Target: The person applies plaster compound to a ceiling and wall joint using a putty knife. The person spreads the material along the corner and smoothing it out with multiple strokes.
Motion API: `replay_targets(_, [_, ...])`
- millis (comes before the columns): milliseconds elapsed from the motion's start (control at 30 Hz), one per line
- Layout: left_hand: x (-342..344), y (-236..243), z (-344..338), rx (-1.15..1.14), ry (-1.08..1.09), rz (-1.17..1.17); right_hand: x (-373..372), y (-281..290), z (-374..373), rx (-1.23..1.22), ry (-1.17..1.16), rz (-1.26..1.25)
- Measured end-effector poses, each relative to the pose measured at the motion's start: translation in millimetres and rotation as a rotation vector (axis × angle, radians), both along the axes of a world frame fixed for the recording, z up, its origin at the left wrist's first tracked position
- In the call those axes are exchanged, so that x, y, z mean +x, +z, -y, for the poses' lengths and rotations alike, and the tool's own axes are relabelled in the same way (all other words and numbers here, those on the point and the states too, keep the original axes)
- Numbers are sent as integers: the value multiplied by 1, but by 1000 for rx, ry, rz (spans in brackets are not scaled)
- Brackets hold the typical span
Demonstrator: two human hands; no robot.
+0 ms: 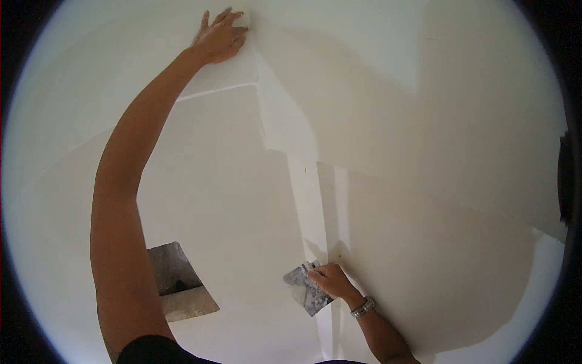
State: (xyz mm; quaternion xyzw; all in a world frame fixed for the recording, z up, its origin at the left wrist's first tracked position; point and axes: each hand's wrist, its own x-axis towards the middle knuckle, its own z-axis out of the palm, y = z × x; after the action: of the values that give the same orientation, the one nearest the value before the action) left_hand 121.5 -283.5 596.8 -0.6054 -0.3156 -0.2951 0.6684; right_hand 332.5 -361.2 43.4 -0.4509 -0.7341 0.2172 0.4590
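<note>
My left hand (pixel 223 37) is raised high at the top of the view, its spread fingers against the off-white surface beside a corner line. Whether anything thin lies under those fingertips cannot be made out. Lower down, my right hand (pixel 332 280) grips a broad putty knife (pixel 308 290) whose grey metal blade is smeared with pale plaster. The blade points to the left and sits in front of a pale vertical strip (pixel 307 200) along the wall corner. A metal-banded watch (pixel 363 307) is on my right wrist.
A rectangular opening (pixel 176 266) with a grey inside and a pale lower ledge (pixel 193 302) lies beyond my left forearm. Off-white wall (pixel 418 236) extends to the right, with shadows across it. A dark object (pixel 565 179) shows at the right rim.
</note>
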Motion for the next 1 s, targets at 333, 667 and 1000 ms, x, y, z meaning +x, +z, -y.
replay_targets(333, [32, 61, 53, -503, 291, 223, -2, 4, 3, -13, 17, 12])
replay_targets(667, [-62, -300, 137, -1677, 442, -588, -2, 7, 5, -43, 19, -15])
replay_targets(1000, [-27, -172, 116, -753, -373, 150, 3, 3, 2, -64, 41, -73])
